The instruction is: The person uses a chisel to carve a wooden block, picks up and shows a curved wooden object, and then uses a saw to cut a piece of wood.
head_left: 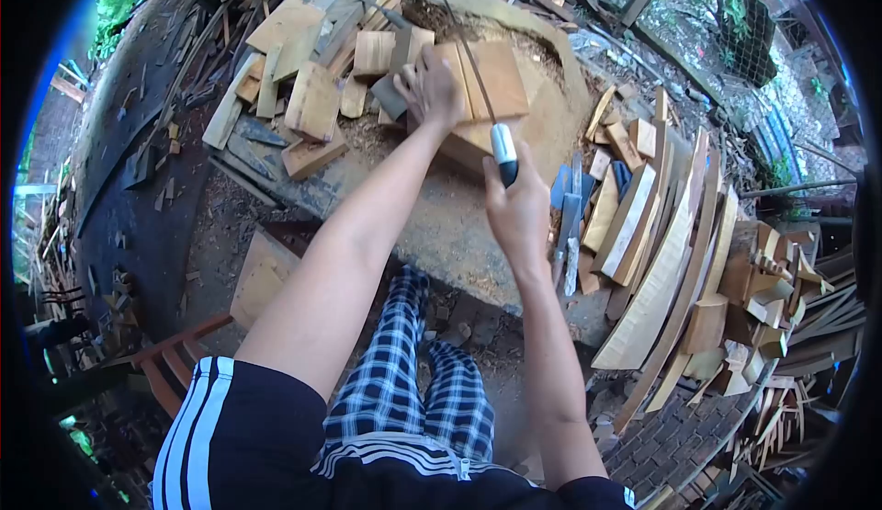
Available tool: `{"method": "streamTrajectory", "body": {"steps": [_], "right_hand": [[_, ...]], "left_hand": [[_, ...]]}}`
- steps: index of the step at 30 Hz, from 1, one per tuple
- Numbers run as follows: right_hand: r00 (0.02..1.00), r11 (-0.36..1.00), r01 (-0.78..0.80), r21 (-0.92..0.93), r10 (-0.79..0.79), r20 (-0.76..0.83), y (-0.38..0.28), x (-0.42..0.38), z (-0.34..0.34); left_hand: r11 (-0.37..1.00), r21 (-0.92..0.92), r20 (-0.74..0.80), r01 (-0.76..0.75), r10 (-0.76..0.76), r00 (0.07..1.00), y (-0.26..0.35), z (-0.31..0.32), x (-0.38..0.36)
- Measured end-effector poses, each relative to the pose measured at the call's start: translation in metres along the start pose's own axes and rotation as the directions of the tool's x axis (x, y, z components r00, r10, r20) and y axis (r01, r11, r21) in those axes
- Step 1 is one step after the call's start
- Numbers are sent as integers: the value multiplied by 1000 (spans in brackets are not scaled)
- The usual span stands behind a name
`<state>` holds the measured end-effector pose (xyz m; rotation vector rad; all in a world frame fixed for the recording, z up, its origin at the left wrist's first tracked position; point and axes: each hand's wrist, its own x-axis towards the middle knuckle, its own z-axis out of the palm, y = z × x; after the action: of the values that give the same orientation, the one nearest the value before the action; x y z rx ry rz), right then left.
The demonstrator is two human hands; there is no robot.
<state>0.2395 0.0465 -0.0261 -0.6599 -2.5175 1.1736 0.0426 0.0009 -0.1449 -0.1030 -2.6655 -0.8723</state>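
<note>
A saw with a long, narrow blade (pixel 469 51) and a white-and-black handle (pixel 504 154) is in my right hand (pixel 520 207), whose fingers are wrapped round the handle. The blade points away from me and passes over a light-brown wooden block (pixel 499 83) on the workbench (pixel 432 216). A thin line runs along the block's top, left of the blade. My left hand (pixel 432 90) rests at the block's left side with its fingers spread, beside a grey-faced wood piece (pixel 390 98). The contact under its palm is hidden.
Cut wood blocks (pixel 312 101) crowd the bench's left side. At the right are chisel-like tools (pixel 570 221) and long curved wood strips (pixel 657 299). More offcuts (pixel 763 280) are heaped at far right. A wooden board (pixel 260 280) stands below the bench's left edge.
</note>
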Motion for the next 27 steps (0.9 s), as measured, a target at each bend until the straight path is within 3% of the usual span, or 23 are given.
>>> {"method": "streamTrajectory", "body": {"steps": [1, 3, 6, 7, 11, 13, 15, 16, 17, 19, 20, 21, 24, 26, 27], "right_hand": [[996, 997, 82, -9, -82, -43, 1, 4, 7], [964, 954, 227, 197, -191, -186, -7, 18, 15], [951, 949, 227, 221, -167, -259, -27, 34, 10], [924, 952, 268, 147, -211, -320, -28, 38, 8], [970, 986, 84, 145, -48, -238, -12, 9, -6], [952, 993, 118, 0, -114, -283, -12, -13, -16], [952, 994, 68, -82, -89, -293, -8, -40, -24], [955, 998, 1, -66, -21, -297, -13, -53, -28], [947, 998, -22, -60, 2, -321, -11, -67, -29], [927, 980, -190, 51, 197, -320, 0, -90, -29], [918, 989, -146, -3, 135, -372, 0, -92, -31], [909, 988, -156, 3, 145, -390, 1, -95, -34], [881, 973, -230, 31, 221, -418, 7, -106, -37], [857, 975, -218, 49, 215, -468, 10, -106, -38], [844, 974, -221, 57, 220, -489, 9, -105, -39]], "left_hand": [[999, 46, 38, 14, -16, 999, 0, 2, 0], [1000, -3, 28, 8, -8, 1000, 0, 1, -2], [999, -7, 89, 52, -52, 995, 7, -13, -4], [998, 6, 107, 58, -59, 992, 8, -14, -1], [995, 52, 105, 85, -91, 990, 8, -10, 0], [997, -6, 91, 73, -72, 993, 7, -11, 11], [931, -132, 364, 339, -273, 891, 4, -22, 23], [921, -257, 390, 291, -176, 904, -10, -17, 30], [947, -258, 443, 190, -58, 895, -18, -19, 42], [957, -284, 616, 60, 134, 776, -37, -6, 77], [957, -286, 680, -39, 232, 696, -33, -18, 94], [966, -236, 769, -102, 250, 588, -30, -22, 105], [974, -131, 823, -184, 211, 527, -11, -51, 105], [926, -325, 932, 190, 279, 232, -8, -56, 109], [930, -327, 932, 168, 288, 220, 0, -64, 104]]}}
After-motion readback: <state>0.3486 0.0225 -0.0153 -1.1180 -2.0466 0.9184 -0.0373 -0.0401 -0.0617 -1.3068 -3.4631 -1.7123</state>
